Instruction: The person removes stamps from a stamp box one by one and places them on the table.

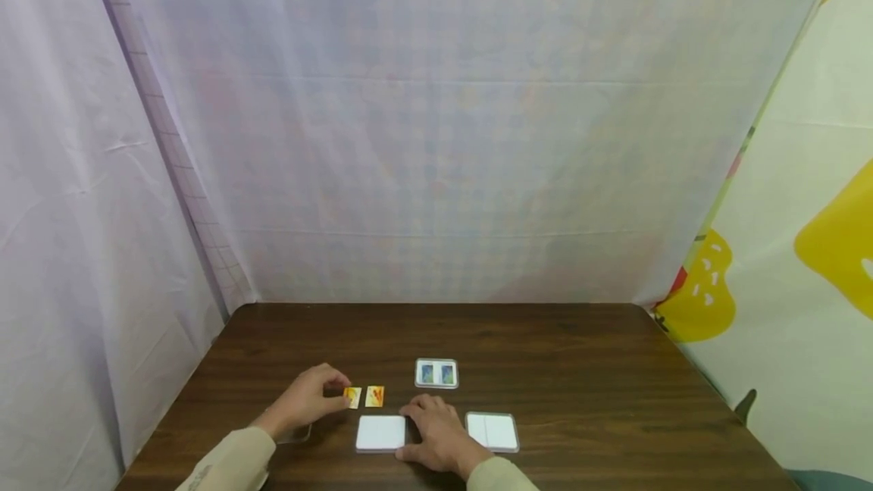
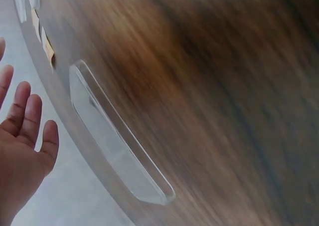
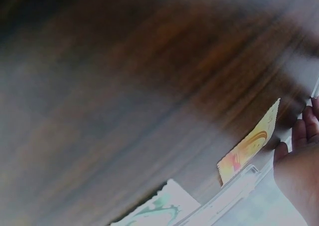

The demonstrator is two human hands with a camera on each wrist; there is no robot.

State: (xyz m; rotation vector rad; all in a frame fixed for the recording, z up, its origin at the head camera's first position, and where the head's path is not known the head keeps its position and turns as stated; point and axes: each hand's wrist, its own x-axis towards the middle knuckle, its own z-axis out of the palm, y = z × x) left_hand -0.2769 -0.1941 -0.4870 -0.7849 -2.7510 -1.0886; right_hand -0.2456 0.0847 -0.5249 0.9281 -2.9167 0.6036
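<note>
In the head view my left hand (image 1: 311,401) is at the left edge of a yellow stamp (image 1: 354,397), thumb and index finger close around that edge. A second yellow stamp (image 1: 374,396) lies just right of it. The left wrist view shows the other fingers extended above a clear plastic case (image 2: 119,136). My right hand (image 1: 439,432) holds the right end of a white-backed clear case (image 1: 379,433), its thumb at the near corner and index finger at the far corner. The right wrist view shows a yellow stamp (image 3: 249,146) with toothed edges beside that hand.
Another clear case (image 1: 436,373) holding two blue-green stamps lies farther back. A white-backed case (image 1: 501,432) lies to the right of my right hand. Under my left wrist, a clear case (image 1: 298,436) is partly hidden. White curtains hang behind the dark wooden table (image 1: 580,370).
</note>
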